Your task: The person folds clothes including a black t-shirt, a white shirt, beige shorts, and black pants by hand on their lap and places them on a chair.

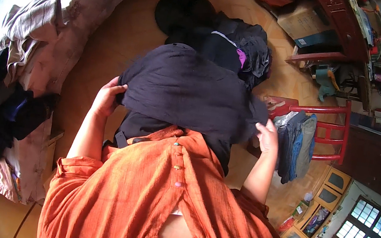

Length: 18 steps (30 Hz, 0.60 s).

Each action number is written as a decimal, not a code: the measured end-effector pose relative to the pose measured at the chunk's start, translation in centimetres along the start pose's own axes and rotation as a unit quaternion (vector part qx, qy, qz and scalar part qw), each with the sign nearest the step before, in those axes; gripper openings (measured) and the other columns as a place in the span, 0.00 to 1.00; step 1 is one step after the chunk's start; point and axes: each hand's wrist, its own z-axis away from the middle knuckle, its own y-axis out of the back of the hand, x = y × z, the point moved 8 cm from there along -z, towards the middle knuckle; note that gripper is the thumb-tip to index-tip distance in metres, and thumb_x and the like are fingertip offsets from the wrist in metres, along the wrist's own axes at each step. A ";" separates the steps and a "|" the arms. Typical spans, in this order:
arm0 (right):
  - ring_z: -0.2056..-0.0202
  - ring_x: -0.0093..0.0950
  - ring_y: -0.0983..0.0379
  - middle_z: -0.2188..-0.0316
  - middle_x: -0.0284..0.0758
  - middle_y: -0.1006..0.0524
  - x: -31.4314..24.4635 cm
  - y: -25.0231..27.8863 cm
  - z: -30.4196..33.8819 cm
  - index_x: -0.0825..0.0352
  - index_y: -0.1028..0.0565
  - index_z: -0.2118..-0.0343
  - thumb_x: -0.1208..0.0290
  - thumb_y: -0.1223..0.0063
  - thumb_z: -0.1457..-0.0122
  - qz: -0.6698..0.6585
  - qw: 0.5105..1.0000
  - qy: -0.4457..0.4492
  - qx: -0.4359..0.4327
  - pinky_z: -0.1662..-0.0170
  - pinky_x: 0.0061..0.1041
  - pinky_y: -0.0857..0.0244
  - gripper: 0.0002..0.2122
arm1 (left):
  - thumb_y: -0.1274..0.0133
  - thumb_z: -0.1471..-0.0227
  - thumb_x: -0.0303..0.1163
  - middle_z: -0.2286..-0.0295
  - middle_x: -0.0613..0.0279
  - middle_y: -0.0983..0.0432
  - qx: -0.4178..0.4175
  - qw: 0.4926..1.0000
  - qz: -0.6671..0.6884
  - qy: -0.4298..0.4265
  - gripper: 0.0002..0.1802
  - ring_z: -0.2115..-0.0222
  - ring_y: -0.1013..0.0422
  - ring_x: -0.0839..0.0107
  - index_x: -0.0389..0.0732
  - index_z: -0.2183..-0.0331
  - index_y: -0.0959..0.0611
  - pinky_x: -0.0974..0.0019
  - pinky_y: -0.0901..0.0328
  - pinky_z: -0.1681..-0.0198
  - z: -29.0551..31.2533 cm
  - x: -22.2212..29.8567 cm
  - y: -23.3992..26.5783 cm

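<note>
A dark grey-black garment (190,89) is spread out over my lap, its cloth slightly blurred on the right; I cannot tell which kind of garment it is. At its left edge, my left hand (106,98) pinches the cloth between thumb and fingers. My right hand (267,136) grips the opposite edge in the same way. Just beyond the garment lies a heap of dark clothes (253,44) with a purple patch and a pale band.
To the right, a red chair (327,159) bears a stack of folded trousers (299,145). Clothes (32,26) lie along a bed (77,35) on the left. Ahead are a round black stand base (180,9) and a cardboard box (305,25).
</note>
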 end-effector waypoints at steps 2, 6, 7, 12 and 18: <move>0.44 0.30 0.33 0.46 0.36 0.27 1.5 -1.9 -1.0 0.71 0.31 0.44 0.74 0.46 0.41 -0.065 0.996 0.016 -0.052 0.39 0.32 0.44 0.21 | 0.50 0.47 0.23 0.54 0.61 0.25 -0.008 0.999 -0.041 -0.035 0.25 0.54 0.29 0.70 0.36 0.45 0.27 0.69 0.36 0.49 -0.7 0.8 0.0; 0.43 0.32 0.34 0.45 0.38 0.28 3.3 -2.6 -4.1 0.72 0.31 0.44 0.62 0.43 0.40 -0.141 0.989 -0.035 0.006 0.38 0.32 0.44 0.25 | 0.50 0.48 0.26 0.47 0.55 0.29 -0.009 0.980 -0.147 -0.135 0.31 0.46 0.35 0.67 0.34 0.42 0.31 0.68 0.44 0.42 -4.0 4.2 -2.5; 0.43 0.32 0.34 0.44 0.39 0.29 3.0 -2.6 -4.9 0.72 0.33 0.43 0.63 0.42 0.41 -0.125 0.991 -0.039 0.028 0.37 0.33 0.45 0.26 | 0.49 0.48 0.27 0.48 0.55 0.29 -0.017 0.974 -0.174 -0.141 0.30 0.47 0.34 0.67 0.34 0.42 0.31 0.68 0.43 0.42 -4.9 4.9 -3.5; 0.39 0.35 0.39 0.41 0.41 0.33 -1.5 -2.4 -6.1 0.68 0.38 0.39 0.70 0.40 0.45 -0.039 0.987 0.011 0.154 0.36 0.36 0.48 0.31 | 0.41 0.50 0.29 0.59 0.59 0.23 -0.014 0.935 -0.328 -0.131 0.22 0.58 0.29 0.70 0.38 0.52 0.22 0.69 0.36 0.52 -7.9 7.1 -6.0; 0.46 0.41 0.35 0.50 0.42 0.28 -11.0 -3.2 1.7 0.67 0.33 0.48 0.77 0.51 0.46 -0.251 0.936 0.215 -0.118 0.39 0.43 0.46 0.20 | 0.39 0.53 0.24 0.66 0.68 0.24 0.018 0.918 -0.307 -0.252 0.07 0.67 0.32 0.79 0.40 0.71 0.23 0.75 0.37 0.63 -3.0 12.2 -4.2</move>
